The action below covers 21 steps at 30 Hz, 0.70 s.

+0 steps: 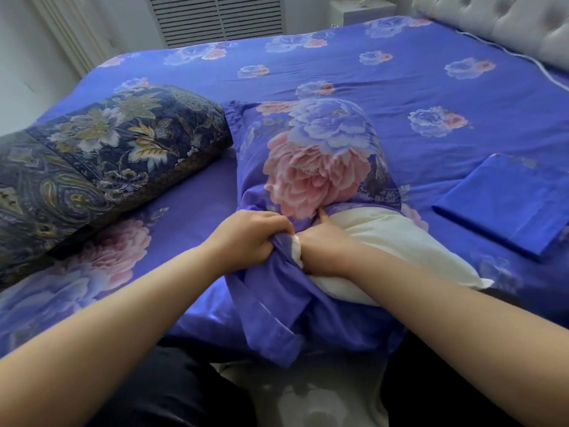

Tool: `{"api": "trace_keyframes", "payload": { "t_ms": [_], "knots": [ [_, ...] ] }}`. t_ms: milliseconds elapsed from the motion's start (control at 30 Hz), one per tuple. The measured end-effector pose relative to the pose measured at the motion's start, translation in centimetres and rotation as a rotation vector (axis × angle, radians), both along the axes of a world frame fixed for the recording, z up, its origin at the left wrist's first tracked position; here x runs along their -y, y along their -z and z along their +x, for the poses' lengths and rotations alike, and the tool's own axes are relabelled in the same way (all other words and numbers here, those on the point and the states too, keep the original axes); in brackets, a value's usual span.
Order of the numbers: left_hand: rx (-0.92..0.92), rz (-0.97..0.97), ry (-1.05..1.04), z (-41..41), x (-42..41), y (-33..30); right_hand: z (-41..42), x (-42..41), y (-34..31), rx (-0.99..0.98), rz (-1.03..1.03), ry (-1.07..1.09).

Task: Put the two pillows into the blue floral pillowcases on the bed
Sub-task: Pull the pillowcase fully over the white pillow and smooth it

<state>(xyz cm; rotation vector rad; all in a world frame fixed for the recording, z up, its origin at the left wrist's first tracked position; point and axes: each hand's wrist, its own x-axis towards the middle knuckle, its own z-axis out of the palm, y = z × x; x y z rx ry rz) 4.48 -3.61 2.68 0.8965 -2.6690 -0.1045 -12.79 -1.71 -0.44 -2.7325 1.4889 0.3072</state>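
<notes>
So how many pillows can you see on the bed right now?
2. A white pillow lies in the middle, partly inside the blue floral pillowcase. A dark patterned pillow lies to its left. Others may be out of view.

The single head-worn camera looked forward and steeply down from the near edge of the bed (400,72), close enough that both forearms ran in from the bottom corners and met at the frame's centre. Its wide angle bowed the mattress edges. The tufted headboard (508,23) sat in the upper right, a louvred panel (221,16) at top centre.
</notes>
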Motion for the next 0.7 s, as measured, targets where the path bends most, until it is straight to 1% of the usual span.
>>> {"api": "trace_keyframes", "payload": {
  "t_ms": [33,67,100,167,200,233,267,300,333,367,400,433,467,500,533,567,600,667,700],
  "knots": [
    [0.013,0.093,-0.039,-0.1,-0.1,-0.1,0.0,-0.2,0.2,0.012,-0.002,0.003],
    [0.079,0.196,-0.07,-0.3,-0.2,-0.4,0.0,-0.4,0.4,0.064,-0.003,0.016],
    [0.198,0.303,-0.084,-0.5,-0.1,-0.7,-0.1,-0.6,0.3,0.145,0.013,0.039],
    [0.549,0.47,-0.13,-0.8,0.0,-1.7,-0.1,-0.9,-0.3,0.266,0.12,0.107],
    [0.709,0.484,-0.156,-1.1,0.0,-2.1,-0.1,-1.0,-0.5,0.285,0.167,0.12],
    [0.821,0.431,-0.18,-1.2,-0.1,-2.2,-0.2,-1.2,-0.7,0.295,0.198,0.118],
    [0.863,0.305,-0.191,-1.2,-0.4,-2.2,-0.4,-1.5,-1.1,0.308,0.226,0.12],
    [0.822,0.075,-0.167,-1.0,-0.5,-2.1,-0.7,-1.8,-1.4,0.335,0.25,0.13],
    [0.699,-0.198,-0.1,-0.6,-0.2,-1.8,-0.9,-2.0,-1.8,0.366,0.275,0.145],
    [0.584,-0.373,-0.034,-0.1,-0.1,-1.4,-1.0,-2.3,-2.0,0.392,0.29,0.16],
    [0.45,-0.437,0.041,0.5,-0.1,-0.7,-0.9,-2.7,-2.0,0.399,0.294,0.171],
    [0.384,-0.346,0.081,0.9,0.0,-0.3,-0.6,-3.1,-1.9,0.389,0.293,0.166],
    [0.347,-0.173,0.061,1.1,0.0,0.1,-0.2,-3.4,-1.6,0.364,0.283,0.146],
    [0.368,0.021,-0.033,1.1,0.1,0.4,0.3,-3.6,-1.4,0.319,0.289,0.123],
    [0.415,0.167,-0.12,0.9,0.3,0.7,0.9,-3.8,-1.3,0.285,0.297,0.12],
    [0.437,0.228,-0.159,0.6,0.7,0.9,1.2,-3.9,-1.5,0.274,0.31,0.132],
    [0.42,0.253,-0.172,0.3,0.7,1.1,1.1,-4.1,-1.5,0.293,0.312,0.151],
    [0.33,0.244,-0.239,0.0,0.8,1.2,0.6,-4.2,-1.4,0.377,0.286,0.181],
    [0.278,0.215,-0.266,0.0,0.6,1.2,0.2,-4.4,-1.0,0.414,0.224,0.183]
  ]
}}
